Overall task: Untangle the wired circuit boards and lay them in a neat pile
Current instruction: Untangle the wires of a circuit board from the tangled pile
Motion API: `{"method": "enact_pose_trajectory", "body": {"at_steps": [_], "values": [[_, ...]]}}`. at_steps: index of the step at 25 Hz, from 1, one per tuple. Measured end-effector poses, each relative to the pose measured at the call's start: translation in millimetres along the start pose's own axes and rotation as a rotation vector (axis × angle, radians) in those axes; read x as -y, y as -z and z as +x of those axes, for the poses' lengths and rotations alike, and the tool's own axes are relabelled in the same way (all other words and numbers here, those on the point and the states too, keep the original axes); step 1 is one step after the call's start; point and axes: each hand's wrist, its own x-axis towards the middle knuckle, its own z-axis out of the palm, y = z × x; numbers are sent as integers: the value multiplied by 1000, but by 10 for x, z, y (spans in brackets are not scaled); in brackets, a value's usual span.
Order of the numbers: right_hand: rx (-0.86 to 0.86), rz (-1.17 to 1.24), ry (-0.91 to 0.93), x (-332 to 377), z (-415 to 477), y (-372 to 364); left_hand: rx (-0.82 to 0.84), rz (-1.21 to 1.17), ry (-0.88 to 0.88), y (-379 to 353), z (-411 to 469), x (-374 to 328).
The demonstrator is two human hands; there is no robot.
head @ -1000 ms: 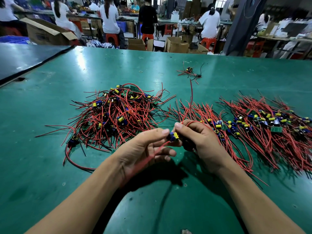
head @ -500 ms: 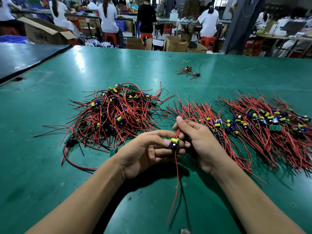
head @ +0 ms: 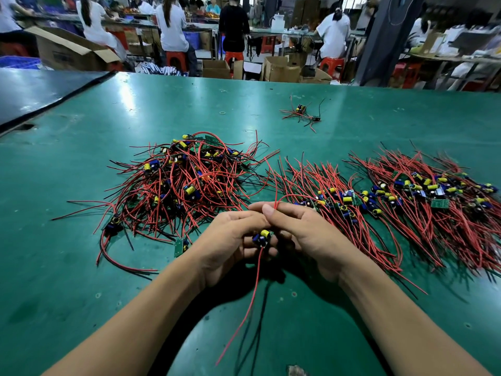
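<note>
A tangled heap of circuit boards [head: 187, 180] with red and black wires lies on the green table [head: 81, 267], left of centre. Two combed-out piles lie to the right, a middle pile [head: 336, 196] and a far right pile [head: 433, 191]. My left hand [head: 230, 248] holds one small board [head: 261, 237] with a yellow capacitor in its fingers. Its red and black wires hang down toward me. My right hand [head: 306, 232] pinches the board's upper red wires between thumb and forefinger, just above the board.
A small stray bunch of wired boards [head: 302, 114] lies farther back on the table. A loose board [head: 180, 246] sits near my left wrist. A dark table [head: 32, 90] adjoins at the left. People sit at benches among cardboard boxes [head: 70, 52] behind.
The board has stayed in my left hand while my right hand slid up along the red wires. The lower wires now hang straighter toward me.
</note>
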Motion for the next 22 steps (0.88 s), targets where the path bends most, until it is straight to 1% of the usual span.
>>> {"method": "enact_pose_trajectory", "body": {"at_steps": [3, 7, 9, 12, 14, 16, 22], "values": [[-73, 43, 18, -11, 18, -17, -10, 10, 1, 1, -12, -17], [-319, 4, 151, 25, 64, 55, 20, 30, 9, -15, -24, -17], [-389, 36, 160, 40, 76, 61, 27, 45, 2, -35, -18, -10], [-403, 199, 118, 67, 95, 45, 11, 53, -21, -40, -10, 1], [-374, 358, 80, 92, 105, 74, 10, 79, -27, -37, -15, 6], [-331, 425, 53, 112, 102, 112, 24, 127, -33, -43, -28, 15], [-319, 185, 38, 58, 105, 62, 40, 191, -71, -98, -56, 53]]}}
